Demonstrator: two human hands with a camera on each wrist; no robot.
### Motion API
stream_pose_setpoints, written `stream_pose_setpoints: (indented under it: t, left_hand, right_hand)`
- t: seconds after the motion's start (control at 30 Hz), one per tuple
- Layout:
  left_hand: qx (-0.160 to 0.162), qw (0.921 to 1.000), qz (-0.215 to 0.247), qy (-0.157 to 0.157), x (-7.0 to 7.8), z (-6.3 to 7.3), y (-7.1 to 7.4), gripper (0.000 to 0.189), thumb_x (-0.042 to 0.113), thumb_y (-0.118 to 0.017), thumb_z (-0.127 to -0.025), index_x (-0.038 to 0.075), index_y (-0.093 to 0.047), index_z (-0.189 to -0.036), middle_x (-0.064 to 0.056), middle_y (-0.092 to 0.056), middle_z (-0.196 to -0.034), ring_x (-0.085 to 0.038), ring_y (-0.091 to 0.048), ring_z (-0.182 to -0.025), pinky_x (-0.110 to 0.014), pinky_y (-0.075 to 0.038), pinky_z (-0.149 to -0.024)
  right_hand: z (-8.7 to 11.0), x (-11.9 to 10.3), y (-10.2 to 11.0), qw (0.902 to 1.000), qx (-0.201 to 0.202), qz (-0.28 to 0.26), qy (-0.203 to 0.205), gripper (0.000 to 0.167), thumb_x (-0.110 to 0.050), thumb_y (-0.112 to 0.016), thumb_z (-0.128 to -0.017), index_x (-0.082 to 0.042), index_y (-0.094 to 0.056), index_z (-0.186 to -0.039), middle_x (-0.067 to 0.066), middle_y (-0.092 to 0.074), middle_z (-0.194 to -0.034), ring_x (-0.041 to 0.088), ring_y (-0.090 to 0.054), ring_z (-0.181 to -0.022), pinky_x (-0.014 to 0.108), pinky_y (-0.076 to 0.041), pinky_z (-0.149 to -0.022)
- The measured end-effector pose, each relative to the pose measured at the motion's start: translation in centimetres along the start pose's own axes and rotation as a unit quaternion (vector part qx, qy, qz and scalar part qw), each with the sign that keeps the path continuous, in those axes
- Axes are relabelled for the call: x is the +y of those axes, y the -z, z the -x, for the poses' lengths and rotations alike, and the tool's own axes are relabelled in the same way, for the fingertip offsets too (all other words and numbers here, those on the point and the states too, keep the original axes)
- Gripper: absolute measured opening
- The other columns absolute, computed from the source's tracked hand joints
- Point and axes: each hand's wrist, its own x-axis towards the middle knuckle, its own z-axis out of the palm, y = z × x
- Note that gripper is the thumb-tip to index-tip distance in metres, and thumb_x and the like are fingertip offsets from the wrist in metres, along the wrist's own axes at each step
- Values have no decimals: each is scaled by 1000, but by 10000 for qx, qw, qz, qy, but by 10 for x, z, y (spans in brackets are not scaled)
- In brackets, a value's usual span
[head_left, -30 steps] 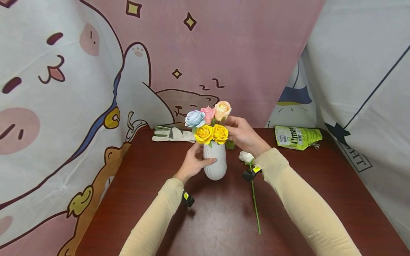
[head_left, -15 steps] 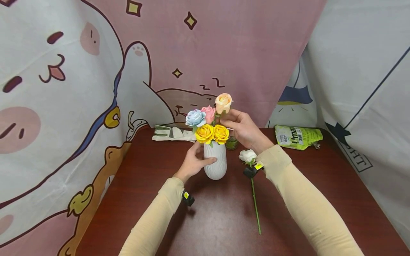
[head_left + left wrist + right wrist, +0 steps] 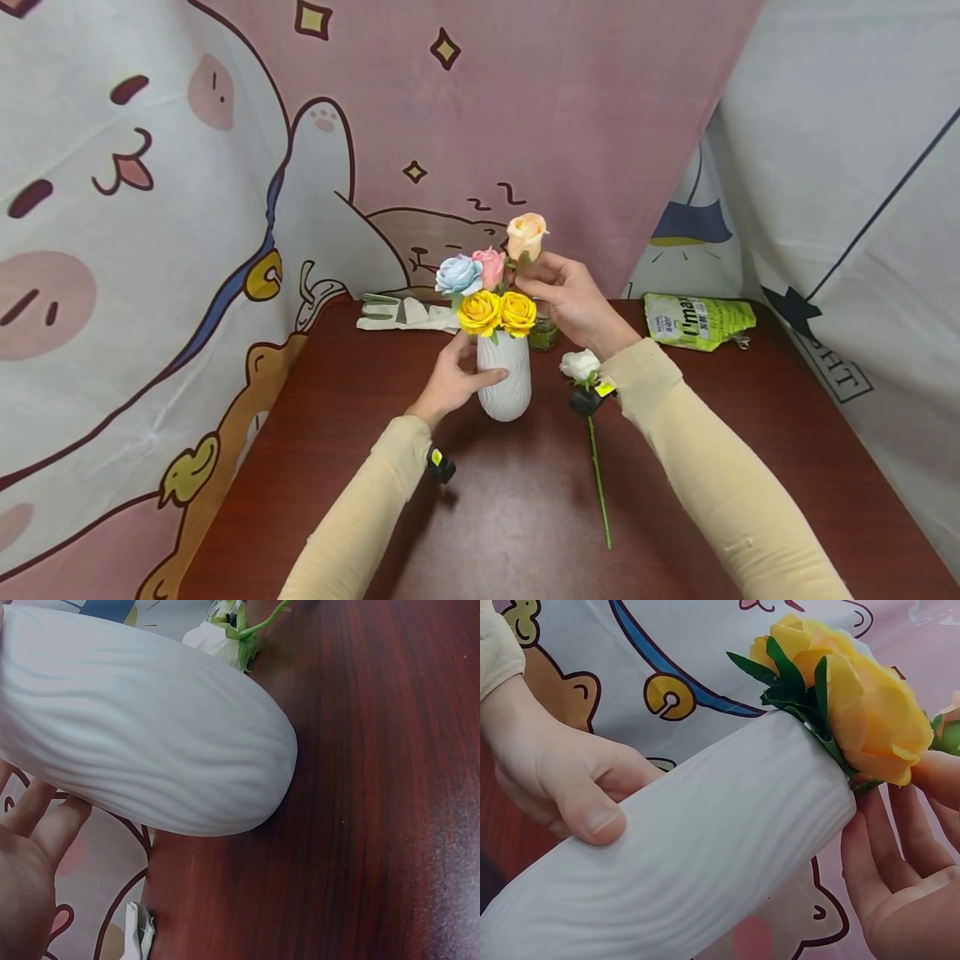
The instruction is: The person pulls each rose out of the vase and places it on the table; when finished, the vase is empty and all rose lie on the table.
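Observation:
A white ridged vase (image 3: pixel 507 387) stands on the table, gripped at its left side by my left hand (image 3: pixel 448 385); in the right wrist view the thumb (image 3: pixel 600 821) lies along its wall. Two yellow roses (image 3: pixel 478 313), a light blue rose (image 3: pixel 459 276) and a pink rose (image 3: pixel 489 267) crowd its mouth. Behind them, higher than the others, is a peach rose (image 3: pixel 527 235). My right hand (image 3: pixel 576 304) pinches it just below the bloom, with other fingers near the vase rim in the right wrist view. The stem's lower part is hidden.
A white rose (image 3: pixel 580 367) with a long green stem lies right of the vase, partly behind the right wrist camera. Behind the vase are a glove (image 3: pixel 405 314) and a small green jar (image 3: pixel 543 336). A green packet (image 3: pixel 697 322) lies at the back right.
My right hand has risen with the peach rose, which now stands higher above the other blooms. The left hand and the vase have stayed in place.

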Motion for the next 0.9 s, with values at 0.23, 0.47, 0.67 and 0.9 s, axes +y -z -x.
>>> stream_pose_setpoints:
  t: [0.23,0.47,0.67,0.9]
  left_hand:
    - [3,10000,-70,37,4,1,0,78,15,-90,-83,19,-51,-151,-4,-63,-141,-31,-60,-123,-59,-49,-106]
    - [21,9999,-111,39,0,1,0,79,18,-90,-84,23,-51,-152,0,-62,-142,-28,-60,-124,-58,-49,-106]
    - [-19,9999,-51,119,1,2,0,80,17,-90,-84,24,-50,-153,0,-62,-142,-27,-61,-124,-54,-52,-104]
    - [-15,9999,-43,92,1,2,0,80,17,-90,-84,23,-50,-153,-1,-62,-143,-28,-61,-124,-55,-51,-105]
  right_hand:
    - [-1,1,-1,9996,166,-192,157,25,3,-66,-100,-16,-75,-115,-1,-79,-109,18,-73,-104,32,-61,-86]
    - [0,0,-2,9989,256,-320,219,23,2,-67,-100,-15,-76,-111,0,-79,-108,18,-73,-99,32,-62,-84]
    - [-1,-5,-2,9972,306,-515,442,18,1,-67,-101,-14,-75,-107,1,-77,-103,17,-73,-89,31,-62,-82]
    - [0,-15,-1,9954,344,-681,579,14,1,-65,-102,-10,-73,-107,6,-77,-105,20,-75,-93,34,-63,-84]
